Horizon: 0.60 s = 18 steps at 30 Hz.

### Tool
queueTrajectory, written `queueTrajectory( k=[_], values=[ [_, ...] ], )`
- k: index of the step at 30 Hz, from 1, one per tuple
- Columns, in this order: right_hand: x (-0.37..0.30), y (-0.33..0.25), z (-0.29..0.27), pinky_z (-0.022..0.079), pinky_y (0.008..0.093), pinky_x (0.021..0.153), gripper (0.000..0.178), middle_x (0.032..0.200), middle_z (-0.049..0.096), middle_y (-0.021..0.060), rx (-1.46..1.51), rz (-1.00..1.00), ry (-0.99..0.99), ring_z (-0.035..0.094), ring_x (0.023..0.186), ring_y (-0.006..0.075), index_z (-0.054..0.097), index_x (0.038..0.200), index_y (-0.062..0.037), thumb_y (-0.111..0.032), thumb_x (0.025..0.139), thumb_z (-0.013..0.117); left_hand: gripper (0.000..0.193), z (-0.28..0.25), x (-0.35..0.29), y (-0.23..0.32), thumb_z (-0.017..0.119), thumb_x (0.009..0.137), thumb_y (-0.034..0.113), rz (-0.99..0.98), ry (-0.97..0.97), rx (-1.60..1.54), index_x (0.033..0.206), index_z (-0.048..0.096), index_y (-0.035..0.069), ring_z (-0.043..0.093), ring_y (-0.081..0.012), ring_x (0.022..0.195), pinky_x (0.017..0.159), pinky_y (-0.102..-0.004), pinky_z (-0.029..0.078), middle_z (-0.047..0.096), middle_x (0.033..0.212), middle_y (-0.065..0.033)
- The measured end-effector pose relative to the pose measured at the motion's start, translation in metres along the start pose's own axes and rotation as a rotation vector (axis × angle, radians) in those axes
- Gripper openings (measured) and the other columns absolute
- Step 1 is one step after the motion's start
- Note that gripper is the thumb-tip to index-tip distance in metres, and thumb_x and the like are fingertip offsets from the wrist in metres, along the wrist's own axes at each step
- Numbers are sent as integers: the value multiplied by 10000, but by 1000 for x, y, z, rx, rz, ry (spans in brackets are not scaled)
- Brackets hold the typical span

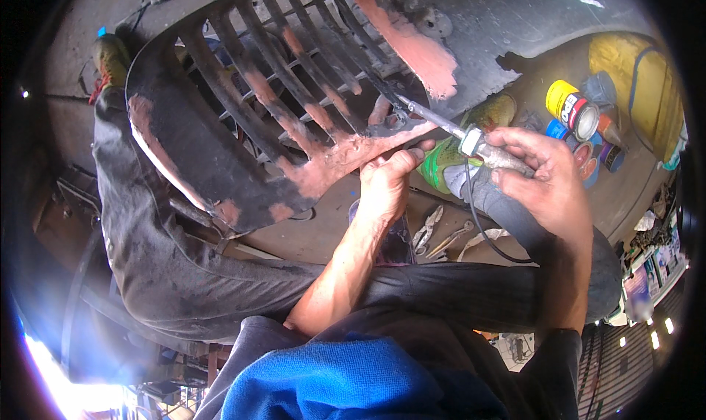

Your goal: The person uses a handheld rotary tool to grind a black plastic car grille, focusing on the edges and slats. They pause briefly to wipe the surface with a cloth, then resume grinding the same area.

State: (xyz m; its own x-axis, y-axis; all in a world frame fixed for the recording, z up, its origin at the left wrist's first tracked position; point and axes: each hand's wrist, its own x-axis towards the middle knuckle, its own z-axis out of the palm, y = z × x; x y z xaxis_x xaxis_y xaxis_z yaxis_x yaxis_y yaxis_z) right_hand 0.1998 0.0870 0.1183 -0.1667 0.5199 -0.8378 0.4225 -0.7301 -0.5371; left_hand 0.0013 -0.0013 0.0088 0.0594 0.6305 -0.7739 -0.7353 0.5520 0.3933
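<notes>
A black car grille [184, 137] with long slats and patches of pink filler lies in front of me, tilted. My left hand [384, 187] is closed on its lower edge, thumb on top near a filler patch. My right hand [543, 171] grips the handle of what looks like a soldering iron [434, 117], which has a long metal shaft and a square metal collar. The iron's tip points left to the right end of the slats. Whether the tip touches the plastic I cannot tell. A dark cord [474, 218] hangs from the handle.
A yellow and red can [572, 110] stands at right among several containers. Pliers [428, 229] and another hand tool [454, 236] lie below my hands. Grey panels with filler [419, 52] lie beyond. My legs bend around the grille; blue cloth [323, 379] lies near my body.
</notes>
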Motion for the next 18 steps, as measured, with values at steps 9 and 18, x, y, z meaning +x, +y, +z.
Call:
queueTrajectory(
  k=[9,18],
  values=[
    [-7,-10,-1,524,254,812,343,1008,718,71,-18,-19,27,637,934,82,671,1152,72,64,809,671,410,-2,-4,-6,688,822,-7,-2,54,-45,1224,638,-77,644,-308,1176,1045,-475,526,661,1279,-204],
    [-7,-15,-8,512,299,944,439,1134,714,113,-82,49,-18,659,1074,146,658,1212,72,114,776,677,406,-5,-3,-5,685,807,-21,-36,78,-59,1207,652,-79,665,-309,1120,1048,-451,514,679,1255,-196]
  ],
)
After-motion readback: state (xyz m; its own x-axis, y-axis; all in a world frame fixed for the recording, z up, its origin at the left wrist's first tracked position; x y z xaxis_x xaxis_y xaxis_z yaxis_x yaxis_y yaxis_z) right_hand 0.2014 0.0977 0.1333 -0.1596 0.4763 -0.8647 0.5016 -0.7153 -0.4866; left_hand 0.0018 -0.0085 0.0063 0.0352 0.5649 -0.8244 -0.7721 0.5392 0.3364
